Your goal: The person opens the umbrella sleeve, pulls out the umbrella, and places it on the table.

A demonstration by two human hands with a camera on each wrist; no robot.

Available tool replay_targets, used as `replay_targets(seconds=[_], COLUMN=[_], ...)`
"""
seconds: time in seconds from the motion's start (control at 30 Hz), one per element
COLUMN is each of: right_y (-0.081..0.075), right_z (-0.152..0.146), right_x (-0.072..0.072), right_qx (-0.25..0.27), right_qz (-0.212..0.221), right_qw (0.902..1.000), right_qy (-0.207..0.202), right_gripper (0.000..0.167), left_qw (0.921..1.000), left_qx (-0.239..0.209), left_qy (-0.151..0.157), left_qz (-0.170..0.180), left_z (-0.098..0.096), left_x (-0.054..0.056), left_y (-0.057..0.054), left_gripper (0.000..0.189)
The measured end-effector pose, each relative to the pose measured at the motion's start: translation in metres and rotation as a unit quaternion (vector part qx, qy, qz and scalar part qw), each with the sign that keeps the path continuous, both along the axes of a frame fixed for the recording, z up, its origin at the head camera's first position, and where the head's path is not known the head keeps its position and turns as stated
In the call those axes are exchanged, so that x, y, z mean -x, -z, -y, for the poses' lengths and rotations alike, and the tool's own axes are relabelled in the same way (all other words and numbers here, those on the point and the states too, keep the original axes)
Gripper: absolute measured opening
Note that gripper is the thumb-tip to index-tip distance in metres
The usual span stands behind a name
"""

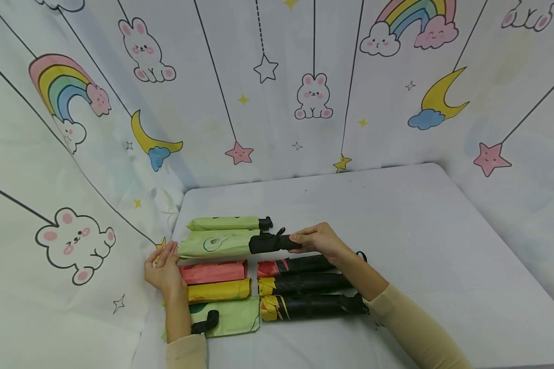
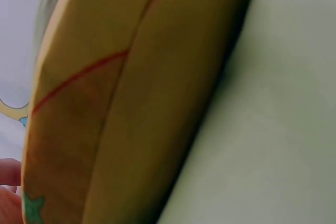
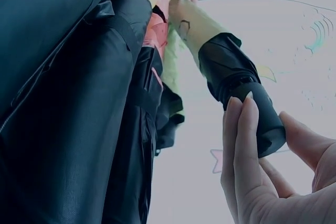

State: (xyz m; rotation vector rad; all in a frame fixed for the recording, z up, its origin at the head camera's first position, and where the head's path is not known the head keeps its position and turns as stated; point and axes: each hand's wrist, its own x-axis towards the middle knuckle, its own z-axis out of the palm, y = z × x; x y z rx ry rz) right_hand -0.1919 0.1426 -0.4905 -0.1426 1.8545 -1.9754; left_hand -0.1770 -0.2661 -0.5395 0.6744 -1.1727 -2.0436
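Observation:
A folded umbrella [image 1: 272, 244] with a black body and handle sits partly inside a light green avocado-print sleeve [image 1: 221, 243], raised a little off the table. My right hand [image 1: 320, 241] holds its black handle [image 3: 260, 121] between thumb and fingers. At the sleeve's far left end, my left hand [image 1: 163, 271] pinches the edge, as the right wrist view also shows. Directly behind lies another green-sleeved umbrella [image 1: 223, 223]. In front are a red sleeve [image 1: 214, 272] and a yellow sleeve [image 1: 219, 291]. The yellow one appears to fill much of the left wrist view.
Three folded black umbrellas, with red [image 1: 304, 264] or yellow tips [image 1: 309, 283], [image 1: 314, 306], lie under and beside my right forearm. A flat green sleeve [image 1: 235, 315] with a black curved piece [image 1: 206, 323] lies at front left. A printed curtain [image 1: 277, 123] borders the white table [image 1: 397, 215].

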Motion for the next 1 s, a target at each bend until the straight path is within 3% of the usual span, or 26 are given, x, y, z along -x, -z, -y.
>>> replay_targets(seconds=[1.0], right_y=[0.0016], right_z=[-0.0015], right_x=[-0.0045], right_qx=[0.000], right_qz=[-0.005], right_qw=[1.0000], right_qy=[-0.001], right_gripper=[0.038], left_qw=[0.9997], left_qx=[0.008], left_qy=[-0.022], left_qz=[-0.004], left_z=[-0.0002], left_x=[0.0040], left_y=[0.0075], left_gripper=[0.043])
